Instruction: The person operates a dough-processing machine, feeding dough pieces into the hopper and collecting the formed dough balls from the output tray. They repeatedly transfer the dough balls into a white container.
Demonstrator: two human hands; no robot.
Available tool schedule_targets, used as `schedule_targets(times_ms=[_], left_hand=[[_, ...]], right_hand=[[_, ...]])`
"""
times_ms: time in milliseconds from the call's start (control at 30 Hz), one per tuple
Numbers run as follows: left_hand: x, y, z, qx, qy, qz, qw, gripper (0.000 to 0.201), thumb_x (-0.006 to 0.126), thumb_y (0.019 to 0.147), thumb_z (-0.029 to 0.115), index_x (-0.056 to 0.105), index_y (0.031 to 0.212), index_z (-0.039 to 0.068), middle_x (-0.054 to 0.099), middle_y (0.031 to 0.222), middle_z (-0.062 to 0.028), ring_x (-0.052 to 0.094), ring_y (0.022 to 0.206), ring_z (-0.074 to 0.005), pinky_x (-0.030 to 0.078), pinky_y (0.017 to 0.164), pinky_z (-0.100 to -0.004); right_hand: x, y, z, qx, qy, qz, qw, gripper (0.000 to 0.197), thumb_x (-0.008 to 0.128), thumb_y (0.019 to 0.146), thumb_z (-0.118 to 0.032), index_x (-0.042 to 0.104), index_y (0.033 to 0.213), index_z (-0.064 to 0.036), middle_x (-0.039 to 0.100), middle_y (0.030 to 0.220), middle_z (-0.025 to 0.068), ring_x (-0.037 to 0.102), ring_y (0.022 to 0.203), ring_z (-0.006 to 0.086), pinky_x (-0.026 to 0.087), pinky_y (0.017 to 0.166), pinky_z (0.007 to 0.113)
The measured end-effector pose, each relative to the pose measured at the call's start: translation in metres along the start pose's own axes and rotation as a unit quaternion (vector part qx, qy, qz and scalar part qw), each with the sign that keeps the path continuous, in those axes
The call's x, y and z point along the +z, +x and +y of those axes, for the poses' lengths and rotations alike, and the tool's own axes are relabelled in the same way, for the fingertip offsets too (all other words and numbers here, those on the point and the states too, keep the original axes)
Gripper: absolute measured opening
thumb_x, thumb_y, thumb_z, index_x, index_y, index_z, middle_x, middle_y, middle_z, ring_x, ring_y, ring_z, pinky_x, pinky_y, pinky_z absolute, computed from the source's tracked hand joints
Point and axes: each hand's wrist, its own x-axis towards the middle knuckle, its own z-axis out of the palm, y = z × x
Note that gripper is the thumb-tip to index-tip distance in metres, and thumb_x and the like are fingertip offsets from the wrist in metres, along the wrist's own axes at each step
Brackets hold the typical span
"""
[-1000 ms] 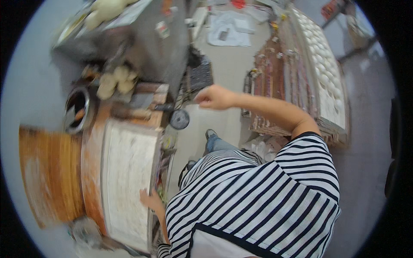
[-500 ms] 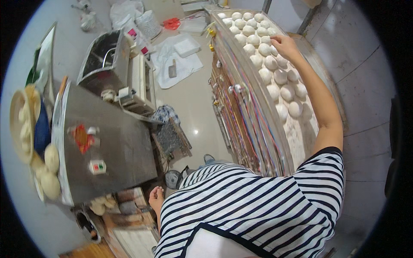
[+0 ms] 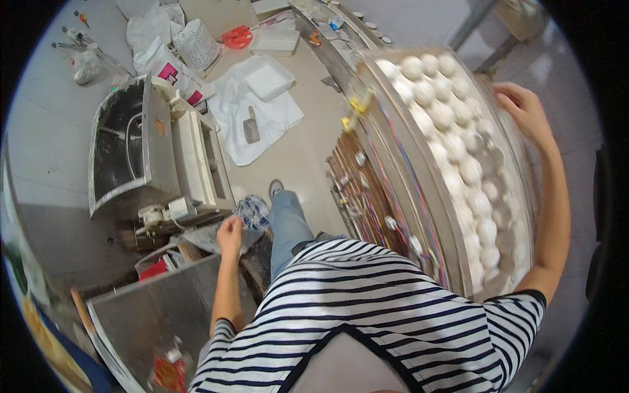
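Note:
Rows of white, round dough balls (image 3: 470, 169) lie on a long light tray (image 3: 383, 111) to my right. My right hand (image 3: 524, 112) is raised beside the tray's far right edge, its fingers slightly bent and apart with nothing seen in them. Whether the fingertips touch the edge I cannot tell. On the left, my left hand (image 3: 230, 234) hangs in front of my body, fingers loosely curled in and nothing visible in it. A checked cloth (image 3: 253, 213) lies just beyond it.
At left stand a metal machine (image 3: 124, 147) with an open bin and a metal-topped cabinet (image 3: 157, 321). A cleaver (image 3: 251, 126) and a white plastic box (image 3: 270, 77) lie on a white sheet on the floor. White sacks (image 3: 196, 46) stand behind. Coloured cords hang along the tray's near side.
My right hand has left the dough balls and moved right, past the tray's edge. My left hand has come up and forward. The view has turned and my body has shifted forward.

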Motion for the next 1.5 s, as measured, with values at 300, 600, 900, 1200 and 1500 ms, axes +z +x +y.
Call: schedule_targets(times_ms=[300,600,900,1200,1500], left_hand=[[0.106,0.281,0.192,0.098,0.048,-0.201,0.973,0.024,0.062,0.091,0.015,0.065,0.109,0.000,0.068,0.092,-0.0040,0.062,0.083,-0.0114,0.048,0.075,-0.0249],[0.186,0.477,0.276,0.051,0.053,-0.361,0.930,0.023,0.061,0.093,0.019,0.064,0.107,0.000,0.066,0.088,-0.0024,0.058,0.079,-0.0099,0.046,0.072,-0.0234],[0.108,0.600,0.273,-0.187,0.032,-0.049,0.981,0.010,0.057,0.090,0.014,0.063,0.088,0.006,0.057,0.066,-0.0001,0.052,0.055,-0.0110,0.038,0.045,-0.0244],[0.202,0.719,0.316,-0.281,-0.086,-0.002,0.956,0.030,0.060,0.092,0.024,0.058,0.114,0.003,0.068,0.091,-0.0072,0.065,0.079,-0.0189,0.050,0.064,-0.0327],[0.377,0.953,0.471,-0.192,-0.131,-0.062,0.971,0.030,0.062,0.087,0.018,0.060,0.113,0.003,0.068,0.094,-0.0078,0.066,0.080,-0.0182,0.051,0.066,-0.0314]], right_hand=[[0.059,0.232,-0.095,-0.025,-0.029,-0.073,0.997,0.031,0.061,0.087,-0.011,0.062,0.115,0.0020,0.068,0.100,0.0173,0.066,0.088,0.0242,0.052,0.078,0.034],[0.113,0.446,0.000,0.051,-0.049,-0.183,0.981,0.035,0.066,0.083,-0.018,0.063,0.113,-0.0009,0.069,0.090,0.0169,0.067,0.082,0.0294,0.052,0.077,0.039],[0.232,0.764,0.092,0.001,0.026,-0.199,0.980,0.033,0.061,0.079,-0.027,0.067,0.101,-0.0028,0.067,0.090,0.0194,0.064,0.083,0.0311,0.050,0.077,0.040],[0.246,1.047,0.093,-0.157,0.033,-0.147,0.976,0.041,0.063,0.083,-0.031,0.065,0.112,-0.0025,0.068,0.093,0.0194,0.065,0.083,0.0314,0.050,0.078,0.038],[0.086,1.345,0.144,-0.075,-0.069,0.152,0.983,0.040,0.066,0.083,-0.034,0.067,0.107,-0.0022,0.069,0.093,0.0165,0.066,0.087,0.0334,0.051,0.076,0.041]])
